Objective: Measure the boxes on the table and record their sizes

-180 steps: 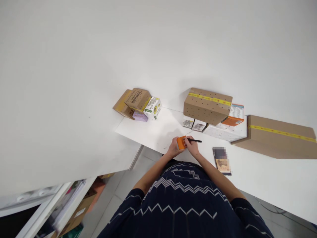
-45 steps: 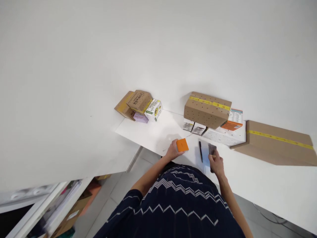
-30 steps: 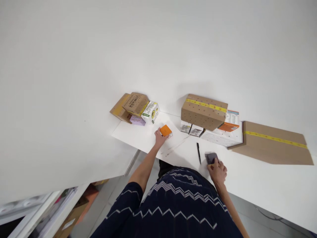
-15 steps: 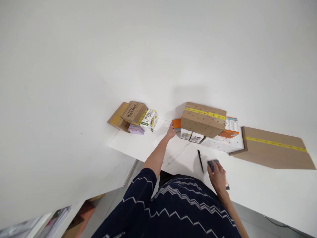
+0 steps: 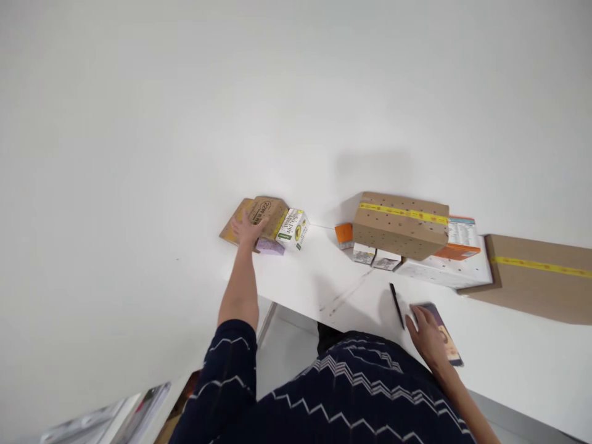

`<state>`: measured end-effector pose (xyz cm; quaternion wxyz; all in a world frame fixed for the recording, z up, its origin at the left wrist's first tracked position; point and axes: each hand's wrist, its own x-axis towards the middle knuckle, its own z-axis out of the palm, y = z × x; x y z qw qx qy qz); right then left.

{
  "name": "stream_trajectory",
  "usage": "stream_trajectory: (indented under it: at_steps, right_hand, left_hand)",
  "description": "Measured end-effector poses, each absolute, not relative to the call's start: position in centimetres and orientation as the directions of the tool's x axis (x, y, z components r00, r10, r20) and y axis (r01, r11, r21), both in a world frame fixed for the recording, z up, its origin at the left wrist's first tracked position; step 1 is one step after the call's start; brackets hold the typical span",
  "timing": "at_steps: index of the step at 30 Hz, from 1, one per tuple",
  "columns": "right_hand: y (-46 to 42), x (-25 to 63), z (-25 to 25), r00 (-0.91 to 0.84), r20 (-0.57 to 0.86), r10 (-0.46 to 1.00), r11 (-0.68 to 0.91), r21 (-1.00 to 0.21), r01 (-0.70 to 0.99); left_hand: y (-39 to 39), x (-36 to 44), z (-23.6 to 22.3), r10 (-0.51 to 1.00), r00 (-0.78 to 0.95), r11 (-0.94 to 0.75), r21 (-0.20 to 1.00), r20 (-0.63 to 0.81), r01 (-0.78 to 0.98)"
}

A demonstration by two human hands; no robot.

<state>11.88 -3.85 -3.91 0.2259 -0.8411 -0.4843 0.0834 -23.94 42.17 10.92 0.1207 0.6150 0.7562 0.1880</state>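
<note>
My left hand (image 5: 248,229) reaches to the left pile with its fingers spread over a small brown carton (image 5: 272,211) printed with dark lettering. Under its fingertips lies part of a second, flatter brown box (image 5: 230,229). A lilac pack (image 5: 271,247) is beneath the carton, and a white box with green print (image 5: 293,226) leans at its right. My right hand (image 5: 428,336) rests over the left side of a phone (image 5: 451,345) lying on the white table, thumb apart from the fingers. A black pen (image 5: 396,305) lies left of that hand.
Right of centre, a brown box with yellow tape (image 5: 402,223) rests on white cartons (image 5: 387,259) and an orange box (image 5: 343,236). Beside them are an orange-and-white box (image 5: 462,237) and a long brown box (image 5: 536,283). A white wall (image 5: 296,98) backs the table.
My left hand has left the orange box and moved left onto the brown cartons. My right hand has shifted on the phone, uncovering more of it. The view has turned slightly left.
</note>
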Motion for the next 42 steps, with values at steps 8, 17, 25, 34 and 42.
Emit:
stream_trajectory:
  at_steps: [8,17,25,34,42]
  right_hand:
    - [-3.9,11.3,-4.1,0.506,0.033,0.862,-0.434,-0.466,0.771]
    - [-3.0,10.8,-4.1,0.465,-0.026,0.885,-0.416,-0.496,0.763]
    - [-2.0,10.8,-3.7,0.421,-0.158,0.893,-0.441,-0.496,0.748]
    - [2.0,10.2,-3.8,0.366,-0.443,0.819,-0.474,-0.159,0.866]
    - [1.8,10.9,-5.1,0.343,-0.431,0.834,-0.449,-0.169,0.877]
  left_hand:
    - [42.9,-26.4,10.3,0.957,-0.125,0.227,0.404,-0.263,0.886]
    - [39.5,-24.7,11.4,0.969,-0.236,0.231,0.617,-0.075,0.752]
    - [31.7,-29.3,12.9,0.900,-0.398,-0.016,0.925,0.179,0.380]
    - [16.3,-20.8,8.0,0.865,0.143,0.486,0.732,-0.481,-0.478]
    - [11.3,-13.9,3.3,0.447,0.400,0.867,0.278,-0.800,-0.413]
